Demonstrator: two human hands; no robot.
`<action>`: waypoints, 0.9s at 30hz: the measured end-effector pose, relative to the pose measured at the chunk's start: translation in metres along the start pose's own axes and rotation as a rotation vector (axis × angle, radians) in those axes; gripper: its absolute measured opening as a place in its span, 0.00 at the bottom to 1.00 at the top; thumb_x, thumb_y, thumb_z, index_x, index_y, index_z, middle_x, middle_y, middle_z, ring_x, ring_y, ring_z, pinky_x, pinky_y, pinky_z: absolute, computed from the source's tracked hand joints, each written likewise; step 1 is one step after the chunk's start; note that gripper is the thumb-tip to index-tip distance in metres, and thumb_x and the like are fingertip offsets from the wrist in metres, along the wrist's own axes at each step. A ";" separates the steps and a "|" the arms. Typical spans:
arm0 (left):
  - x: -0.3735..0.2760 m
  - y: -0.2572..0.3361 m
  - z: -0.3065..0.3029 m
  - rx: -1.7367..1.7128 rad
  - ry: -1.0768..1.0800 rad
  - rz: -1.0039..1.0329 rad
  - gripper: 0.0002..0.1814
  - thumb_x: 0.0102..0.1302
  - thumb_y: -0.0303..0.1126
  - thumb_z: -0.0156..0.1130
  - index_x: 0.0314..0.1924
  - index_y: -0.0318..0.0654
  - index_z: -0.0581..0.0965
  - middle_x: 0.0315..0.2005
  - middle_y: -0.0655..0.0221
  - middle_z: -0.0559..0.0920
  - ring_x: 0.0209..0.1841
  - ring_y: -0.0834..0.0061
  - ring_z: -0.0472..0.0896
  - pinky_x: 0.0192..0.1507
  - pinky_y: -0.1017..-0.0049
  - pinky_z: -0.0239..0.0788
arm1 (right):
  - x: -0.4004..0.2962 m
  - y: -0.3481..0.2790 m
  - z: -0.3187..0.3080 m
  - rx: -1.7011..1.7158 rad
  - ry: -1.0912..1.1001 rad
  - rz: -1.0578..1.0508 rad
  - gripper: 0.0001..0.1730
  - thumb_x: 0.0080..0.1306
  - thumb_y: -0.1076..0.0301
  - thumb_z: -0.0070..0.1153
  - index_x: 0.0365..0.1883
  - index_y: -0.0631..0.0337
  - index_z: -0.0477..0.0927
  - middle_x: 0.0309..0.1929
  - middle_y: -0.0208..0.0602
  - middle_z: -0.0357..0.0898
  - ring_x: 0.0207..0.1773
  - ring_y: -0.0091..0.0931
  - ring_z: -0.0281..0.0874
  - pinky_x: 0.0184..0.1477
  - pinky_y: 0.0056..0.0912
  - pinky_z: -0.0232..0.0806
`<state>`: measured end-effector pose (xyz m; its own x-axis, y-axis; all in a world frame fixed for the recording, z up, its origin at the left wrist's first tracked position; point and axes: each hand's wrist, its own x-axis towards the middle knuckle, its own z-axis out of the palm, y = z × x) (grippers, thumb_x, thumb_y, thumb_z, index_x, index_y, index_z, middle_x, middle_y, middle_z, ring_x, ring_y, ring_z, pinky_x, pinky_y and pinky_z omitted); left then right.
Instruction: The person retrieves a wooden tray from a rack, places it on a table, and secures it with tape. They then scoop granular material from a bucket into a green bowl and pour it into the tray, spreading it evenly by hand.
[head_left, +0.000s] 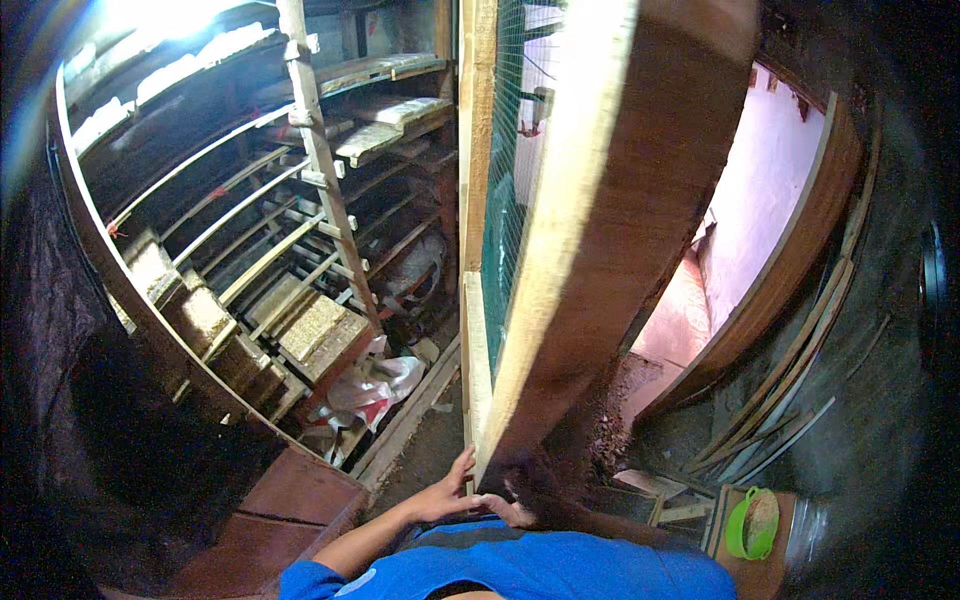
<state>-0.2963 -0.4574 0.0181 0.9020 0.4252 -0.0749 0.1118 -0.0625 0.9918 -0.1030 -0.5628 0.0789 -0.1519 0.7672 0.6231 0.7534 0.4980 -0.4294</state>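
Observation:
A tall wooden door frame with mesh (559, 247) stands upright right before me, its lower edge close to my body. My left hand (444, 495) touches the pale wood at the bottom edge, fingers spread, the thumb pointing toward the other hand. Just right of it, my right hand (510, 511) lies against the foot of the same pale board, partly in shadow; its fingers are hard to make out. Green mesh (501, 195) fills the gap between a narrow upright batten (475, 150) and the wider board. Whether either hand grips the wood is unclear.
On the left stands a wooden rack (322, 172) with slats and block-like trays (319, 330), with plastic bags (382, 382) below. To the right are a doorway to a pink-lit passage (679, 315), leaning bent strips (795, 367) and a green basket (752, 523) on a board.

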 end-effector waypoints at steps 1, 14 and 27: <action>-0.015 0.006 -0.007 0.001 0.021 -0.008 0.56 0.65 0.53 0.60 0.74 0.39 0.33 0.73 0.51 0.45 0.75 0.56 0.47 0.73 0.58 0.41 | 0.002 -0.004 0.006 0.014 -0.002 -0.023 0.37 0.61 0.51 0.64 0.60 0.68 0.68 0.69 0.60 0.55 0.72 0.55 0.51 0.71 0.58 0.48; -0.155 -0.105 -0.122 -0.337 0.712 -0.025 0.37 0.71 0.63 0.43 0.67 0.42 0.66 0.59 0.69 0.74 0.60 0.69 0.69 0.66 0.66 0.56 | -0.035 0.050 0.032 -0.004 -0.120 0.478 0.38 0.61 0.58 0.62 0.68 0.56 0.64 0.74 0.55 0.47 0.75 0.50 0.47 0.73 0.48 0.49; -0.159 -0.141 -0.180 0.275 1.302 0.179 0.49 0.66 0.70 0.41 0.75 0.45 0.44 0.74 0.61 0.48 0.73 0.58 0.50 0.75 0.56 0.33 | -0.414 0.087 0.043 0.269 -0.246 1.957 0.30 0.55 0.45 0.64 0.46 0.62 0.81 0.49 0.51 0.79 0.53 0.42 0.76 0.54 0.44 0.68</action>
<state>-0.5311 -0.3534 -0.0910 -0.1200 0.9260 0.3579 0.2533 -0.3200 0.9129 -0.0019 -0.8201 -0.2443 0.5250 0.2636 -0.8092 -0.1205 -0.9182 -0.3773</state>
